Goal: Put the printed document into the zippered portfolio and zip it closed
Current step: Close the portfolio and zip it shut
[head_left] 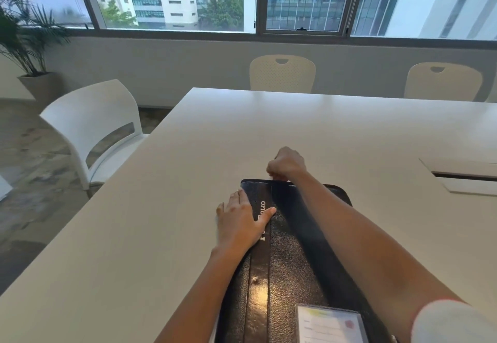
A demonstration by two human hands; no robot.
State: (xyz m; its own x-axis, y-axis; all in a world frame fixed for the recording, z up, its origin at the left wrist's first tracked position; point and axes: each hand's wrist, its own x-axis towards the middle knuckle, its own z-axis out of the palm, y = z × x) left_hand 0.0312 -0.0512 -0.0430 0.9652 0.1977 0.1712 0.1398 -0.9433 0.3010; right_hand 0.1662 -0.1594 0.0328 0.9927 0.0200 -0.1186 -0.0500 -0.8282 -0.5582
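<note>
A black leather zippered portfolio (295,256) lies closed on the white table (161,235), its long side running away from me. My left hand (239,221) lies flat on its left edge, fingers straight, thumb across the printed strip. My right hand (286,165) is curled in a fist at the portfolio's far edge, fingers pinched at the zip line; the zipper pull itself is hidden under the hand. A clear card pocket (330,324) with a paper label sits on the cover near me. The printed document is not visible.
A white chair (94,127) stands at the table's left side, and two cream chairs (282,73) stand behind its far edge. A cable hatch (462,176) is set in the tabletop at right. A potted palm (29,46) is in the far left corner.
</note>
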